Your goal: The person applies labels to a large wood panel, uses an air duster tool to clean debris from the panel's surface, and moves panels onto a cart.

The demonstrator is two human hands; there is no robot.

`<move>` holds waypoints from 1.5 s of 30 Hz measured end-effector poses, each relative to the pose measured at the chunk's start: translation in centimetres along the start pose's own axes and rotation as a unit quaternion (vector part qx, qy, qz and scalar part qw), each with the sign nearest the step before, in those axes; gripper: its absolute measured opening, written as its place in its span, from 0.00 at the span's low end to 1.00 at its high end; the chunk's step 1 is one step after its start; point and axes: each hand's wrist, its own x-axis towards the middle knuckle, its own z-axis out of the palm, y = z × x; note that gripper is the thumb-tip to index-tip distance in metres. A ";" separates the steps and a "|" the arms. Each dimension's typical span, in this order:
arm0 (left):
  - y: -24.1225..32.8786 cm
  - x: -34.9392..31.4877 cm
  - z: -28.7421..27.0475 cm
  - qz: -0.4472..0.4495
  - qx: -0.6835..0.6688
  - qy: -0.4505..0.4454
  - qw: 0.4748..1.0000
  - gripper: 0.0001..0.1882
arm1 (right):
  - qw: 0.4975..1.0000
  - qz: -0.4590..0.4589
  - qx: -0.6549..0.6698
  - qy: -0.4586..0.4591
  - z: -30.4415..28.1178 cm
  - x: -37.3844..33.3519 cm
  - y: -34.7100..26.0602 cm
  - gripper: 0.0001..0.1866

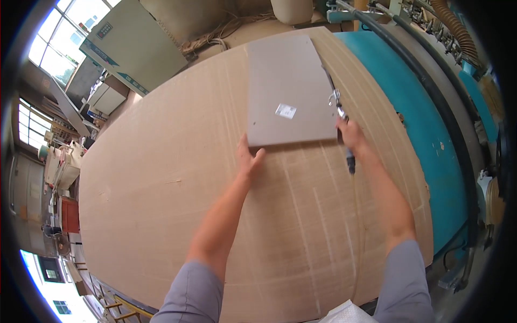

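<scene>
A flat grey rectangular panel lies on a large wooden board, with a small white label near its front. My left hand grips the panel's near left corner, fingers along the left edge and thumb at the front edge. In my right hand is an air blow gun, held at the panel's near right corner with its metal end pointing away from me. A thin hose runs from its grip back toward me across the board. My fingers partly hide the grip.
Along the right side runs a teal machine surface with a long dark bar. A pale machine cabinet stands at the far left. Cables lie behind the board. A ribbed brown duct hangs at the far right.
</scene>
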 end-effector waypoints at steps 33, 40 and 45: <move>4.3 -78.7 -44.0 -0.106 -0.628 0.403 0.657 0.23 | 0.946 0.086 0.049 -0.308 -2.0 -72.1 -10.1 0.20; 10.6 -100.2 -45.3 0.023 -0.524 0.630 0.573 0.23 | 0.829 -0.040 0.073 -0.553 14.5 -72.4 -11.9 0.20; 16.1 -116.0 -43.1 0.071 -0.401 0.793 0.452 0.17 | 0.578 -0.066 -0.096 -0.808 19.0 -92.1 -14.5 0.17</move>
